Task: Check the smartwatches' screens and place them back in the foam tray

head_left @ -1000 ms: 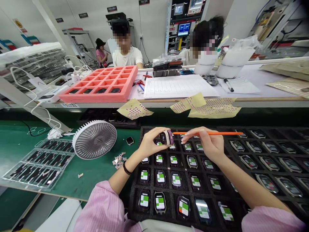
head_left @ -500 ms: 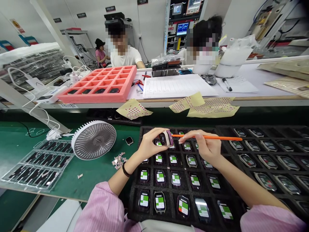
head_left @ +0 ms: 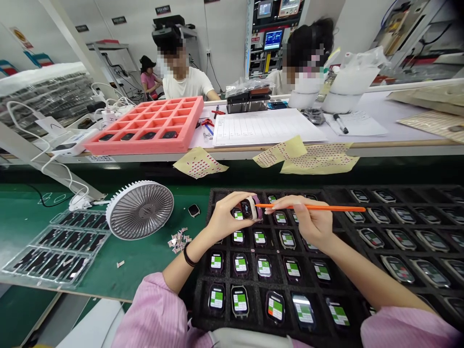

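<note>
The left hand (head_left: 226,218) is gripping a smartwatch (head_left: 248,209), presenting its face to the orange stick (head_left: 319,208) the right hand (head_left: 314,224) is pinching.

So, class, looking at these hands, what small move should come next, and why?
Probably the right hand should ease the orange stick onto the watch screen: the stick's tip sits right by the watch's edge, and the left hand holds the watch with its screen showing.

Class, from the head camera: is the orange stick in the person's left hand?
No, the orange stick is in the right hand; the left hand holds a smartwatch.
</note>
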Motion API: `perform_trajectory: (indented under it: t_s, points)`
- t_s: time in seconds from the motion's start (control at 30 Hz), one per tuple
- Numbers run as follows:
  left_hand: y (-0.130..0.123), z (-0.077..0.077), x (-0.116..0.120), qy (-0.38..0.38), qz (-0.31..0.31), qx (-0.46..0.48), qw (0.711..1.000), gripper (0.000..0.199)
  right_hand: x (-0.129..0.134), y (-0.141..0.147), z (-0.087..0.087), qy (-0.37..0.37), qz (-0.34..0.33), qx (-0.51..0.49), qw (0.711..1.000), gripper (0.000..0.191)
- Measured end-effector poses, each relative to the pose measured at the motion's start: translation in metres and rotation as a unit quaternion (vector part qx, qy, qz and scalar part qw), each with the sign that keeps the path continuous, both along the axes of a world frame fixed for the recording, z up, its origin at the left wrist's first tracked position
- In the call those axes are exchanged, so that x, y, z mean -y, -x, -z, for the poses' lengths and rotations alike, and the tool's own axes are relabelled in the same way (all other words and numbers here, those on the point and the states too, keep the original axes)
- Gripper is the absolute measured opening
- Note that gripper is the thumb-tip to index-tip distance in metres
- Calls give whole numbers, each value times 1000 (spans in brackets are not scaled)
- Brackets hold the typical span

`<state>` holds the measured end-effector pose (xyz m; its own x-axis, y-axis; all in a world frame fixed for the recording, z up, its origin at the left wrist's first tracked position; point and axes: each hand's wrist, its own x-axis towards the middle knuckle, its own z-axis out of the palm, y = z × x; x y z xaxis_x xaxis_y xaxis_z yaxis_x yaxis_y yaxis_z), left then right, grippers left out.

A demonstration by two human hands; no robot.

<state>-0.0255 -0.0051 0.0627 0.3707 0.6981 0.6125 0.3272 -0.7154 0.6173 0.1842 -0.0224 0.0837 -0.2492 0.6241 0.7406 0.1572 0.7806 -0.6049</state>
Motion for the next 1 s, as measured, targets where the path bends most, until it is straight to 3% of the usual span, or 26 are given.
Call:
perform_trajectory:
  t_s: [0.27,0.43,0.53,0.63,0.77,0.87,1.0]
  points:
    - [0,1,0,-20,-5,-14,1000,45,-1,5,-1,-5,22,20,1000,35]
    - [0,0,0,17,-16,-27,999,46,-3,5,0,31,3,-4,1000,36]
    - [2,-1,-2,27,-33,-41,998,45,-10,6,8,119,4,-93,989,33]
    - [4,3,-4,6,-64,-68,996,43,-20,13,20,257,-18,-123,958,25]
    - [2,10,-3,7,-74,-92,993,43,-26,26,31,400,-93,-103,906,43]
    - [0,11,-3,27,-54,-76,995,42,-25,29,30,446,-101,-113,882,47]
    - [0,6,-4,65,-5,-35,997,47,-24,25,24,460,-90,-134,873,47]
